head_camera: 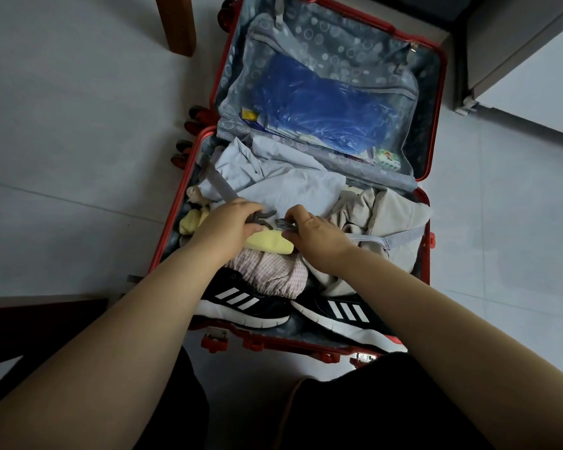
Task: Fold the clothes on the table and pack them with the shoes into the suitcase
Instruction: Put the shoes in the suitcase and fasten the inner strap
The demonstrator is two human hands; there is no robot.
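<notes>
Pale floor tiles are occupied by the packed suitcase (431, 108); strap buckle halves (273, 221) are pinched by fingers (254, 228) of left hand (231, 224) and right hand (312, 233); alignment and clicking together are judged next.

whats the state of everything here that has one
suitcase, open, lying flat on the floor
strap buckle, unfastened, halves nearly meeting
left hand, gripping one buckle half
right hand, pinching the other half
sneakers, packed along the near edge
light blue shirt, packed, loosely folded
blue plastic bag, stowed in the lid half
</notes>
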